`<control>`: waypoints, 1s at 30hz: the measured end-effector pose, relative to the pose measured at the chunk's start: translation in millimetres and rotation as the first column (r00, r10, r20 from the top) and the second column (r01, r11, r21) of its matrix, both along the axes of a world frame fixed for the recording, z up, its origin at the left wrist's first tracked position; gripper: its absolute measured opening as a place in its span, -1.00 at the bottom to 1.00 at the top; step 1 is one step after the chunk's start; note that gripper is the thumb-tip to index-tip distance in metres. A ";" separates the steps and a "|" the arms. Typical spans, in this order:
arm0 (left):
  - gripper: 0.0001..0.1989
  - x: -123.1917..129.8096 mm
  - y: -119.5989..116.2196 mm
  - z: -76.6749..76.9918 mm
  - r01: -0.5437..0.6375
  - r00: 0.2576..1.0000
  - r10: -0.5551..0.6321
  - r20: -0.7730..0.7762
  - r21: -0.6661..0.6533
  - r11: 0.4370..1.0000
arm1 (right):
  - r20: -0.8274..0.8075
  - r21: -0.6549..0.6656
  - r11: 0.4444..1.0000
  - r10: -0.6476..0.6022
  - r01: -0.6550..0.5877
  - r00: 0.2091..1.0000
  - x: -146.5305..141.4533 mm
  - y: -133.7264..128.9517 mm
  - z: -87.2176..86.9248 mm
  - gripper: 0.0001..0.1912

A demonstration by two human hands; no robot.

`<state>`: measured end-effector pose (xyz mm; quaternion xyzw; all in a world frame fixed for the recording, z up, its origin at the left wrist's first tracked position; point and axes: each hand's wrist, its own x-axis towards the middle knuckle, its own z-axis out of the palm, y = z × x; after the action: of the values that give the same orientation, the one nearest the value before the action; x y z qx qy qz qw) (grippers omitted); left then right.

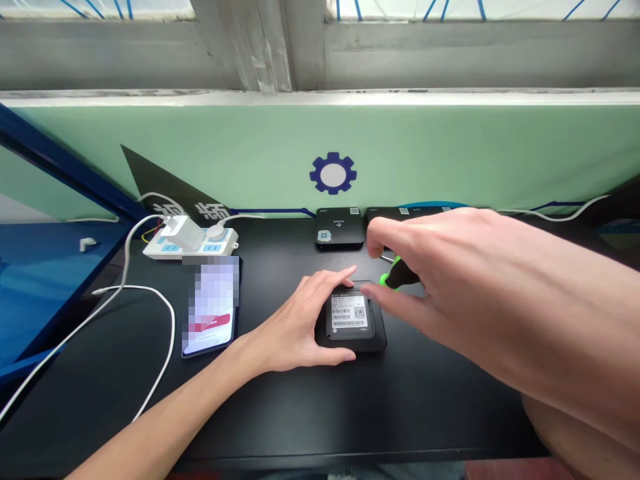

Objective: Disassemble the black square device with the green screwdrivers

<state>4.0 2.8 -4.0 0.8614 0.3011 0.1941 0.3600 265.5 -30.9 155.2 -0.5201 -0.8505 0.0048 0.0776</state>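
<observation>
- A person's left hand (295, 321) is bracing a square black plastic device (373, 339) on the counter, its grip spread wide, with the thumb along the near edge and the fingers curling over the far edge.
- The right hand (450, 267) is reaching in from the right, its grip pinching a green-and-black screwdriver (397, 272) between thumb and fingers, close above the device's far right corner.
- The device is lying with its white barcode sticker (349, 315) facing up, mid-way along the black counter (300, 417) and well apart from the near edge.
- A flat black box (340, 228) is sitting just behind the device, near the far edge, and a second black box (405, 212) is partly hidden behind the right hand.
- A smartphone with a blurred screen (210, 307) is lying just beside the left hand, below a white power strip (190, 245).
- A white cable (135, 313) is looping across the counter's left side, towards its edge.
</observation>
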 end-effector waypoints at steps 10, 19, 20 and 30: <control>0.26 0.7 -0.6 4.2 -0.015 0.999 0.015 -0.037 -0.004 1.000 | 0.046 -0.008 1.000 -0.009 0.009 0.999 -5.2 7.5 -2.9 -0.85; 0.25 0.1 0.4 1.3 0.001 1.000 -0.001 -0.010 -0.005 1.000 | 0.078 -0.059 0.998 -0.001 0.006 0.997 -9.3 1.1 10.2 -0.85; 0.26 0.2 0.6 1.6 0.005 1.000 -0.005 -0.011 -0.002 1.000 | 0.071 -0.040 0.999 0.000 0.003 0.997 -7.7 1.1 8.0 -0.88; 0.28 -0.6 2.3 2.2 0.011 1.000 -0.011 -0.015 0.003 1.000 | 0.040 0.003 1.000 0.001 -0.001 0.999 5.2 5.9 -5.1 -0.87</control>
<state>3.4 5.1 -1.8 0.8650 0.2987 0.1861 0.3576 270.6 -24.9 150.0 -0.5197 -0.8522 -0.0071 0.0612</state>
